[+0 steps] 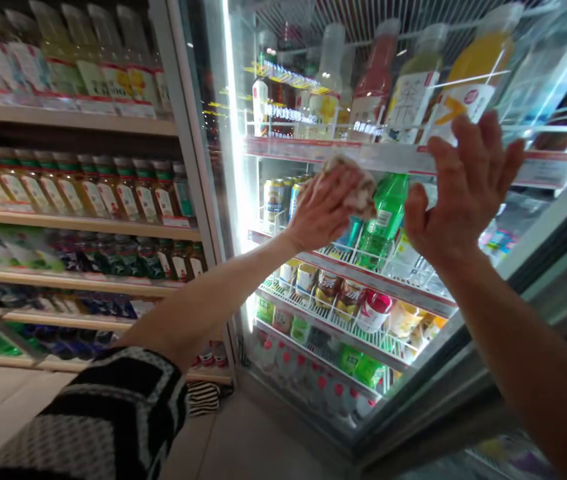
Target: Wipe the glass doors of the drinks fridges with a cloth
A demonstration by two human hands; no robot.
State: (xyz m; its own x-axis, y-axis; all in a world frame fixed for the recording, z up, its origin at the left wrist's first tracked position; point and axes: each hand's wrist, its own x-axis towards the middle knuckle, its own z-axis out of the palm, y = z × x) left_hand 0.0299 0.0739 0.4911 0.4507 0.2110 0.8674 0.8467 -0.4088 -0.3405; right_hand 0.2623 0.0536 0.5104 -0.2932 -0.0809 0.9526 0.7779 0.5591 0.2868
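My left hand (319, 212) presses a crumpled pale cloth (364, 193) against the glass door (308, 419) of a lit drinks fridge, fingers laid over it. To the right, my right hand (463, 193) is raised before the glass with its fingers spread and nothing in it. Whether its fingertips touch the pane I cannot tell. Behind the glass, a green bottle (383, 217) shows between my hands. Large juice bottles (478, 67) stand on the shelf above, and several cans (350, 297) sit on a rack below.
On the left, an open shelf unit (76, 220) carries rows of bottled drinks. A bright vertical light strip (236, 133) runs down the fridge's left side. The metal door frame (508, 333) lies to the right. Striped black-and-white footwear (203, 398) rests on the tiled floor (258, 440).
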